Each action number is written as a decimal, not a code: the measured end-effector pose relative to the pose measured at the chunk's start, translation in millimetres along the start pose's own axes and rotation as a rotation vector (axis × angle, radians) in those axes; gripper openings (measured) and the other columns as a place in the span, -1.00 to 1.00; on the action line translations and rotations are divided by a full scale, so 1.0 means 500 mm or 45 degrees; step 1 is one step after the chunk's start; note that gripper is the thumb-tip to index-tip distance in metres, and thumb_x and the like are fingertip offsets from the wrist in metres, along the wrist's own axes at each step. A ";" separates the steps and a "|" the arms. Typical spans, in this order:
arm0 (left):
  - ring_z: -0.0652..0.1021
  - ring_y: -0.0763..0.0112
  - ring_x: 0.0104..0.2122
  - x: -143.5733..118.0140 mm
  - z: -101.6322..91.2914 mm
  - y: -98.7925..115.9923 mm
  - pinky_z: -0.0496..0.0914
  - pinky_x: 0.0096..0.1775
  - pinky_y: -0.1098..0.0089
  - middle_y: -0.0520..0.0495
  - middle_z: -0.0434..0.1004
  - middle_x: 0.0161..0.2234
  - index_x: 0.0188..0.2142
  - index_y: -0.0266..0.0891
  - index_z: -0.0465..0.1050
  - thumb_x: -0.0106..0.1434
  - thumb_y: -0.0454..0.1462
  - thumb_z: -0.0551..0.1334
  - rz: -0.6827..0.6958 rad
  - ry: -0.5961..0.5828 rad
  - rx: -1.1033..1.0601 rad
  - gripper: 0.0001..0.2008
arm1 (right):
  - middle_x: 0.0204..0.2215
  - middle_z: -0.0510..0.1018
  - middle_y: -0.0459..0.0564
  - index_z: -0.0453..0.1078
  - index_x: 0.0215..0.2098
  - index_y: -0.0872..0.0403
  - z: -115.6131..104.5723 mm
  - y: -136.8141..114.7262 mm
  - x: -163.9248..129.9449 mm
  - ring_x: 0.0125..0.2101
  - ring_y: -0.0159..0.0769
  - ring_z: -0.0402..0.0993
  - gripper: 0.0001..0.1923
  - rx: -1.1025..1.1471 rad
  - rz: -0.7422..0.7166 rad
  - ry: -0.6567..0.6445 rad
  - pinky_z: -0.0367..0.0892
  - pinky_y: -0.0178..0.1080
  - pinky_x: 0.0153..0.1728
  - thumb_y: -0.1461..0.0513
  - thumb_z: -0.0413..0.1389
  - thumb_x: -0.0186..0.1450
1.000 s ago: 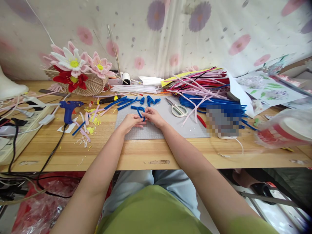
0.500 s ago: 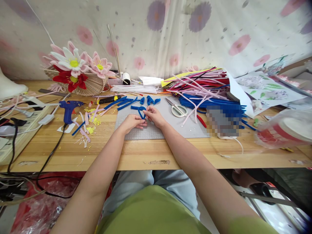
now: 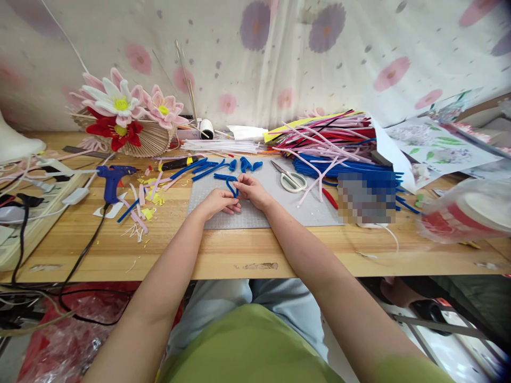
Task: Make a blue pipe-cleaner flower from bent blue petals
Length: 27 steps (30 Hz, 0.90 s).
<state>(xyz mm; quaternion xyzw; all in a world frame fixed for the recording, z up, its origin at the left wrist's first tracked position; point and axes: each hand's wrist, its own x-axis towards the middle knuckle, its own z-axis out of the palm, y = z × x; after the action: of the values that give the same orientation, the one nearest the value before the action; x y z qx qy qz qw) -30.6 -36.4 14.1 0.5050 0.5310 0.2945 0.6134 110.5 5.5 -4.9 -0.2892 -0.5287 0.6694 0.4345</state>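
Between my two hands is a blue pipe cleaner (image 3: 229,183) bent into a loop, above the grey cutting mat (image 3: 275,213). My left hand (image 3: 222,201) pinches its lower end. The fingertips of my right hand (image 3: 252,190) are closed on its right side. Just beyond, several short blue pipe cleaner pieces (image 3: 205,169) lie at the mat's far left. Small folded blue pieces (image 3: 246,163) rest near the mat's back edge. Scissors (image 3: 291,178) with pale handles lie on the mat to the right of my right hand.
At left are a blue glue gun (image 3: 115,181), pink and yellow scraps (image 3: 147,205) and a power strip (image 3: 35,223). Fuzzy flowers (image 3: 120,106) stand behind. Right of the mat lie bundled blue pipe cleaners (image 3: 351,171) and a plastic-wrapped tub (image 3: 467,213).
The blue loop has shifted slightly between my fingers, and its right side now looks more open. Both hands stay in nearly the same place.
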 end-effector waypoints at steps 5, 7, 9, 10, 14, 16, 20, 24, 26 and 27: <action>0.56 0.39 -0.51 -0.001 -0.001 -0.002 0.40 -0.45 0.43 -0.09 0.55 -0.51 -0.50 -0.34 0.46 -0.13 -0.20 0.38 0.013 -0.077 0.071 -0.75 | -0.51 0.47 -0.19 0.13 -0.52 0.11 -0.007 -0.007 -0.008 -0.76 -0.68 -0.09 -0.62 0.145 0.145 -0.240 -0.09 -0.47 -0.73 0.10 0.25 0.03; 0.56 0.39 -0.50 -0.003 -0.003 -0.002 0.40 -0.44 0.43 -0.10 0.55 -0.50 -0.48 -0.33 0.47 -0.15 -0.18 0.40 0.025 -0.107 0.078 -0.72 | -0.38 0.52 -0.12 0.12 -0.52 0.12 -0.012 -0.006 -0.007 -0.76 -0.69 -0.10 -0.63 0.194 0.160 -0.294 -0.10 -0.47 -0.74 0.12 0.24 0.05; 0.57 0.34 -0.45 -0.004 -0.006 -0.002 0.41 -0.43 0.42 -0.13 0.57 -0.46 -0.45 -0.33 0.47 -0.17 -0.16 0.41 0.045 -0.136 0.059 -0.67 | -0.35 0.54 -0.10 0.14 -0.51 0.11 -0.016 -0.005 -0.004 -0.75 -0.68 -0.10 -0.65 0.251 0.144 -0.267 -0.08 -0.47 -0.74 0.15 0.25 0.04; 0.58 0.31 -0.41 -0.004 -0.008 -0.002 0.41 -0.42 0.41 -0.16 0.57 -0.42 -0.42 -0.33 0.47 -0.16 -0.14 0.41 0.061 -0.149 0.032 -0.65 | -0.35 0.54 -0.11 0.14 -0.51 0.11 -0.019 -0.004 -0.003 -0.75 -0.68 -0.11 -0.66 0.276 0.131 -0.234 -0.08 -0.47 -0.74 0.17 0.25 0.04; 0.57 0.21 -0.26 0.001 -0.013 -0.005 0.45 -0.39 0.35 -0.22 0.56 -0.27 -0.32 -0.31 0.46 -0.04 0.00 0.32 0.131 -0.059 -0.192 -0.57 | -0.37 0.53 -0.12 0.16 -0.53 0.11 -0.021 -0.004 0.002 -0.73 -0.67 -0.11 -0.67 0.320 0.119 -0.109 -0.11 -0.48 -0.75 0.19 0.26 0.01; 0.57 0.25 -0.27 0.004 -0.012 -0.007 0.46 -0.36 0.33 -0.19 0.56 -0.28 -0.30 -0.30 0.44 0.00 0.01 0.29 0.168 0.038 -0.264 -0.57 | -0.36 0.53 -0.12 0.15 -0.54 0.11 -0.018 -0.005 0.001 -0.72 -0.65 -0.08 -0.66 0.314 0.124 -0.089 -0.05 -0.48 -0.74 0.19 0.27 0.00; 0.56 0.40 -0.37 0.007 -0.002 -0.008 0.45 -0.29 0.35 -0.09 0.55 -0.42 -0.35 -0.32 0.45 -0.05 -0.12 0.36 0.211 0.106 -0.275 -0.66 | -0.34 0.53 -0.13 0.15 -0.55 0.11 -0.010 -0.008 -0.001 -0.71 -0.64 -0.02 -0.65 0.280 0.122 -0.100 0.03 -0.47 -0.71 0.17 0.28 -0.01; 0.52 0.50 -0.47 0.005 0.006 -0.007 0.45 -0.31 0.36 0.01 0.49 -0.51 -0.42 -0.33 0.44 -0.11 -0.20 0.40 0.195 0.146 -0.307 -0.70 | -0.35 0.53 -0.13 0.14 -0.54 0.11 -0.009 -0.008 -0.001 -0.72 -0.65 -0.02 -0.64 0.272 0.112 -0.101 -0.04 -0.48 -0.73 0.18 0.28 -0.01; 0.52 0.49 -0.46 0.004 0.007 -0.007 0.45 -0.31 0.37 0.00 0.50 -0.50 -0.41 -0.33 0.44 -0.10 -0.21 0.39 0.207 0.129 -0.312 -0.71 | -0.35 0.53 -0.12 0.13 -0.55 0.11 -0.009 -0.007 0.000 -0.72 -0.65 -0.02 -0.63 0.274 0.110 -0.092 -0.03 -0.48 -0.74 0.18 0.28 -0.02; 0.53 0.48 -0.45 0.004 0.007 -0.006 0.45 -0.31 0.37 -0.01 0.51 -0.49 -0.40 -0.33 0.44 -0.09 -0.21 0.38 0.212 0.122 -0.314 -0.72 | -0.34 0.53 -0.12 0.12 -0.55 0.11 -0.009 -0.007 0.000 -0.72 -0.65 -0.02 -0.62 0.272 0.110 -0.088 -0.02 -0.47 -0.74 0.18 0.28 -0.02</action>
<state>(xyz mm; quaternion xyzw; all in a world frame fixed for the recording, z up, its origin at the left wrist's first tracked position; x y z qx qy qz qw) -27.3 -36.6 10.1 0.4533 0.4758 0.4311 0.6183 115.1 7.6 -2.8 -0.2407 -0.4561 0.7495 0.4151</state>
